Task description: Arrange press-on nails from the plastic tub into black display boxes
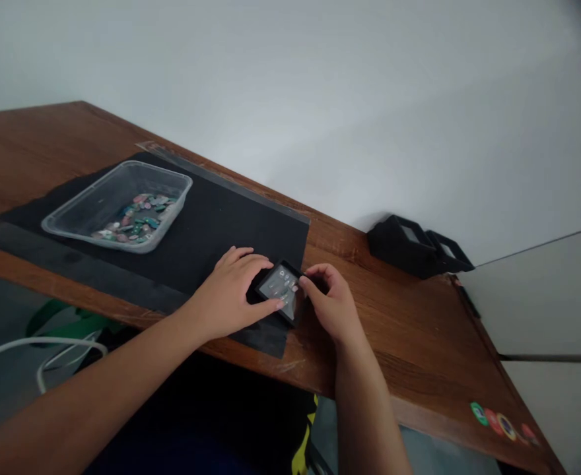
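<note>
A small black box [279, 285] with a grey inside sits over the right end of the black mat, tilted toward me. Several small, shiny, light pieces show in it, too small to name. My left hand [231, 293] grips its left side, with the thumb across the near edge and the fingers at the far edge. At the right side, my right hand [331, 300] holds the rim between thumb and curled forefinger; its other fingers are partly hidden. To the left stands a clear plastic tub [80, 231] holding many small green, pink and white pieces [144, 214].
Black mat [221, 224] is taped to the brown wooden table [394, 330]. Black boxes [404, 244] stand by the wall at the back right. Round coloured stickers [493, 420] lie near the right front edge. White cables [43, 343] hang below the table at left.
</note>
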`<action>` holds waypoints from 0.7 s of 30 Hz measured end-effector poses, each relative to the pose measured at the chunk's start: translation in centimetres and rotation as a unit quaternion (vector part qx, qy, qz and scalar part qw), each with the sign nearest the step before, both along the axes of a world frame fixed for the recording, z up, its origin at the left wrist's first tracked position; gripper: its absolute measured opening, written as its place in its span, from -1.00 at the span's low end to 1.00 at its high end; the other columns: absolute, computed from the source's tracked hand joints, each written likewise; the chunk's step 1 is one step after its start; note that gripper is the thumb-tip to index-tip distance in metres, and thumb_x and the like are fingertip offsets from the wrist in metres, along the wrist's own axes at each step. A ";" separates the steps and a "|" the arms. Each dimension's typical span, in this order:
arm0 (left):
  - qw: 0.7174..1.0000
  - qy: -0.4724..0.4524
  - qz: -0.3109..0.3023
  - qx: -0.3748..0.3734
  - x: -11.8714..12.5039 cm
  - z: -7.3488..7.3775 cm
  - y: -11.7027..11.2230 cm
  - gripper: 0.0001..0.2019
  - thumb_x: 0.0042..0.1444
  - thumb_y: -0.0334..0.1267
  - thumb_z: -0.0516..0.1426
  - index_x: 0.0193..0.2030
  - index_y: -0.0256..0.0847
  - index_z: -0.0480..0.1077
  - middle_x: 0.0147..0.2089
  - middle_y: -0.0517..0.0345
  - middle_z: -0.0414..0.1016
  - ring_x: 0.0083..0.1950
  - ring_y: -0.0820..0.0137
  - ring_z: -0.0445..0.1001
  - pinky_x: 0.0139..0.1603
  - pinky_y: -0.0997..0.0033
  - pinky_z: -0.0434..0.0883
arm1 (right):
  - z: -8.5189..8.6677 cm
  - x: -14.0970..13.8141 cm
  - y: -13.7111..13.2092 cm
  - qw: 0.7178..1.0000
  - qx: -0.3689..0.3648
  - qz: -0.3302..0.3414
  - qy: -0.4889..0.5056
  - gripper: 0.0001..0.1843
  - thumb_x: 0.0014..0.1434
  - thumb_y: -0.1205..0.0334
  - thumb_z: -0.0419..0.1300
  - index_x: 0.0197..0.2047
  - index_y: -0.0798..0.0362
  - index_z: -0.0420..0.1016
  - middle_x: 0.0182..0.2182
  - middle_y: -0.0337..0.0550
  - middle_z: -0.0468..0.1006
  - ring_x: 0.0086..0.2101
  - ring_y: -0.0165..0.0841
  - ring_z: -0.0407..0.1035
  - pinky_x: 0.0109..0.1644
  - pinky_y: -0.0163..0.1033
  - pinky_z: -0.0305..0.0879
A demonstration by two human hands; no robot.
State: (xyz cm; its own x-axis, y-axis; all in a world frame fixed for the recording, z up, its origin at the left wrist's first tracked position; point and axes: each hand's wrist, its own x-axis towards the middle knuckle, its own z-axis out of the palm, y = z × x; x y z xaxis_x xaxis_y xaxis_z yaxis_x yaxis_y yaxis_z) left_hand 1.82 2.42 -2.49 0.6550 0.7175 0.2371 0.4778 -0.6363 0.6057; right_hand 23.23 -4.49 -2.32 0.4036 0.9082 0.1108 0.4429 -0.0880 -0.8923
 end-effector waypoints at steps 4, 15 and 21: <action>0.999 0.035 -0.005 0.017 0.2 0.0 -0.1 -0.34 0.15 0.20 0.18 0.22 -0.27 0.42 0.42 -0.20 0.28 0.50 -0.14 0.05 0.49 -0.30 0.01 | 0.5 -0.7 0.0 0.998 0.017 0.013 0.053 -0.74 0.10 0.04 0.29 -0.19 -0.02 0.45 -0.23 -0.15 0.57 -0.20 -0.27 0.44 -0.02 -0.12 0.34; 0.997 0.029 -0.037 0.056 0.4 -0.7 -0.1 0.03 0.02 0.38 0.21 0.44 -0.38 0.15 0.47 -0.33 0.17 0.54 -0.13 -0.01 0.51 -0.30 -0.08 | 3.4 -1.6 -1.0 0.906 0.005 0.064 0.418 -0.50 0.06 -0.16 0.39 -0.05 0.01 0.58 -0.10 -0.07 0.65 0.05 -0.17 0.43 0.34 -0.02 0.12; 0.996 0.008 -0.075 0.054 0.5 -0.3 -0.3 0.24 -0.32 0.45 0.34 0.40 -0.34 0.17 0.33 -0.31 0.35 0.40 -0.16 0.22 0.47 -0.29 0.04 | 3.8 -2.1 -0.9 0.859 0.090 0.081 0.498 -0.47 0.20 -0.22 0.20 -0.04 0.05 0.63 -0.06 -0.02 0.63 0.04 -0.14 0.45 0.41 0.06 0.09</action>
